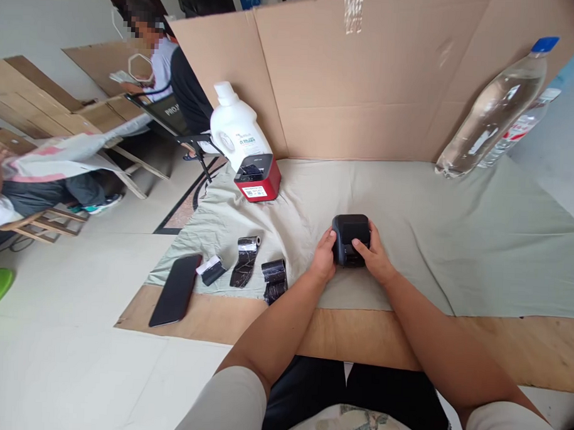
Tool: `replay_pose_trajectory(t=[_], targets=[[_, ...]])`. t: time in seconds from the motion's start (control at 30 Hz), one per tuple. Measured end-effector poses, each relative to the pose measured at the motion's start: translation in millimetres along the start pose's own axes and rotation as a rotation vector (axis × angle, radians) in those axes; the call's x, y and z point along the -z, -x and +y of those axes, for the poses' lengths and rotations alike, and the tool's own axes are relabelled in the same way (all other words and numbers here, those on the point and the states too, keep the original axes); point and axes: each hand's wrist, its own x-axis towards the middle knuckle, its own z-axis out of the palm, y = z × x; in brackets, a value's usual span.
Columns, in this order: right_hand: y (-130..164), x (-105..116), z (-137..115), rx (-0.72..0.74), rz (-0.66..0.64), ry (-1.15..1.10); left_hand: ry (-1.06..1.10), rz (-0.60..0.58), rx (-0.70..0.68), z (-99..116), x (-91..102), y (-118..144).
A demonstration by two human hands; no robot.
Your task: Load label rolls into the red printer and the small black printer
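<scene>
Both of my hands grip a black portable printer [351, 237], a compact box with rounded corners, just above or on the cloth-covered table. My left hand [325, 255] wraps its left side. On the right side, my right hand [376, 256] holds it, with the thumb lying across the front part of the top. The undersides of the fingers are hidden. To the left of my hands lie three small black rolls: one partly unwound [246, 262], one crumpled near my forearm [274, 280], and one with a white end [213, 271].
A dark phone [175, 291] lies at the table's left edge. Behind it stand a red and black box [259, 178] and a white jug [238, 125]. Two water bottles [498, 109] lean against the cardboard wall [367, 86] at right. Two people [161, 63] sit beyond, at left.
</scene>
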Motion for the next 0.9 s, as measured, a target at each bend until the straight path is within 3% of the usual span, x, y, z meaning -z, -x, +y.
replay_pose_trajectory(t=[0.27,0.57,0.77,0.9], targets=[[1.2,-4.3,4.5,0.035,-0.006,0.023,-0.006,-0.025,-0.020,3.2,-1.2,-0.5],[2.5,-0.5,2.2,0.034,-0.090,-0.083,-0.045,0.131,-0.023,1.7,-3.4,-0.2],[1.3,3.1,-4.3,0.014,-0.022,-0.159,-0.084,0.131,-0.034,1.9,-3.3,3.0],[-3.9,8.4,-5.7,-0.022,0.141,-0.170,-0.181,0.075,-0.094,0.0,-4.7,10.8]])
